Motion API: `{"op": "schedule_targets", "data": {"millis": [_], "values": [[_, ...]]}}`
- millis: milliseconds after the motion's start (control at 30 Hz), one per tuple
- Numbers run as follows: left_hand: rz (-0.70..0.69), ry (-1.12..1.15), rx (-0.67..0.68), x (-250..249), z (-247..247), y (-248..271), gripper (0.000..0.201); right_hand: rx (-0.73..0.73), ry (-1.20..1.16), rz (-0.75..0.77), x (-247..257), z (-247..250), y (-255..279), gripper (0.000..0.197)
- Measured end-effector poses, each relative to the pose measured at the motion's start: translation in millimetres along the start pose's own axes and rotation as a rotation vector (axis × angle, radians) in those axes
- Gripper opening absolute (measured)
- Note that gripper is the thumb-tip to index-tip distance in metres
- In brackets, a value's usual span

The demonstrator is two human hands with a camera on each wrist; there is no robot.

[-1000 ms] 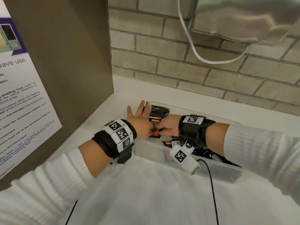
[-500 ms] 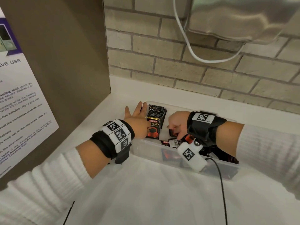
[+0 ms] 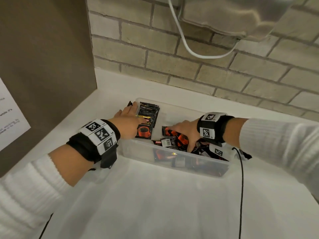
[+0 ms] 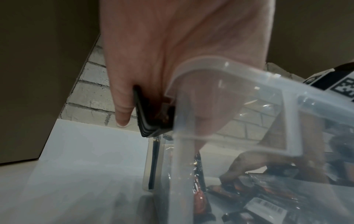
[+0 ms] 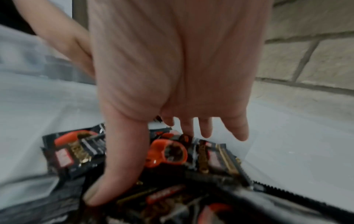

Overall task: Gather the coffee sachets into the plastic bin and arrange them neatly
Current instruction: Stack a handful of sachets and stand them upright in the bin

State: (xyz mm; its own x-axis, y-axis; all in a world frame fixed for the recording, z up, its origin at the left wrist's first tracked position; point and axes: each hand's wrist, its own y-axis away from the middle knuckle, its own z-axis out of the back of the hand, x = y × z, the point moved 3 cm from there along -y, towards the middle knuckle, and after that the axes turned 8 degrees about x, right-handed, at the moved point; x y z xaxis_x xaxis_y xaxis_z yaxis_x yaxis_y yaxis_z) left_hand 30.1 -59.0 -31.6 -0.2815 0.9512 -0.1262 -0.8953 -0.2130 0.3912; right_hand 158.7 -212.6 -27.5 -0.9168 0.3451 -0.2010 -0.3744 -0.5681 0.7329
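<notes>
A clear plastic bin (image 3: 136, 150) stands on the white counter. At its left end a neat row of black coffee sachets (image 3: 149, 112) stands on edge. My left hand (image 3: 139, 112) holds this row, fingers along its left side and thumb on the front sachet. In the left wrist view the stack (image 4: 153, 118) sits pinched between fingers and thumb of my left hand (image 4: 149, 72), beside the bin rim (image 4: 220, 66). My right hand (image 3: 183, 131) reaches down into the loose black and orange sachets (image 3: 172, 144) in the bin's middle. There the right hand (image 5: 134, 151) has spread fingers, its thumb touching the loose sachets (image 5: 216, 160).
A brown side panel (image 3: 44, 66) with a paper notice closes the left. A brick wall (image 3: 189, 75) runs behind the bin, with a white cable (image 3: 186, 47) and a steel fixture (image 3: 233, 16) above. A thin black cord (image 3: 241, 187) hangs over the counter's right front.
My right hand has left the front of the row and moved right, down into the loose pile. My left hand has stayed on the row.
</notes>
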Motion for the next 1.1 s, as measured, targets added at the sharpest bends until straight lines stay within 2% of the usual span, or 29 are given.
{"op": "schedule_targets", "data": {"millis": [33, 133, 333, 467, 567, 667, 733, 800, 900, 967, 1033, 1100], "values": [[0.002, 0.009, -0.003, -0.1, -0.1, 0.0, 0.063, -0.009, 0.024, -0.026, 0.3, -0.6, -3.6, 0.111], [0.004, 0.028, -0.015, -0.1, -0.5, 0.3, 0.063, -0.023, 0.017, -0.080, -2.7, 2.6, -6.5, 0.092], [0.012, 0.022, -0.024, 0.6, -1.4, -1.2, 0.062, -0.023, -0.083, -0.049, -17.0, 1.9, 4.6, 0.066], [0.010, 0.011, -0.024, 1.0, -2.6, -1.9, 0.060, -0.199, -0.167, -0.110, -36.2, 11.3, 24.5, 0.052], [0.019, 0.015, -0.023, -1.5, -3.7, 1.7, 0.057, -0.397, -0.293, -0.145, -53.3, 24.2, 49.6, 0.044], [0.009, 0.042, 0.025, -4.0, -5.4, 8.7, 0.050, -0.683, -0.628, -0.116, -71.6, 33.3, 78.6, 0.037], [-0.013, 0.081, 0.017, -4.3, -2.9, 11.4, 0.047, -0.835, -0.979, 0.024, -73.7, 33.3, 95.4, 0.029], [-0.066, 0.162, -0.094, -8.1, 7.4, 13.8, 0.045, -0.914, -1.308, 0.205, -65.6, 28.0, 103.4, 0.030], [-0.311, 0.367, -0.274, -27.1, 25.5, 20.8, 0.047, -0.927, -1.747, 0.457, -42.8, 16.3, 95.4, 0.033], [-0.476, 0.561, -0.279, -48.0, 30.3, 30.1, 0.038, -0.878, -1.951, 0.535, -22.6, 10.0, 82.7, 0.022], [-0.499, 0.821, -0.308, -60.8, 28.6, 30.1, 0.028, -0.835, -2.093, 0.534, -2.7, 6.6, 68.7, 0.014], [-0.459, 1.129, -0.401, -65.9, 28.9, 27.7, 0.014, -0.834, -2.152, 0.496, 13.9, 5.7, 55.8, 0.018]]}}
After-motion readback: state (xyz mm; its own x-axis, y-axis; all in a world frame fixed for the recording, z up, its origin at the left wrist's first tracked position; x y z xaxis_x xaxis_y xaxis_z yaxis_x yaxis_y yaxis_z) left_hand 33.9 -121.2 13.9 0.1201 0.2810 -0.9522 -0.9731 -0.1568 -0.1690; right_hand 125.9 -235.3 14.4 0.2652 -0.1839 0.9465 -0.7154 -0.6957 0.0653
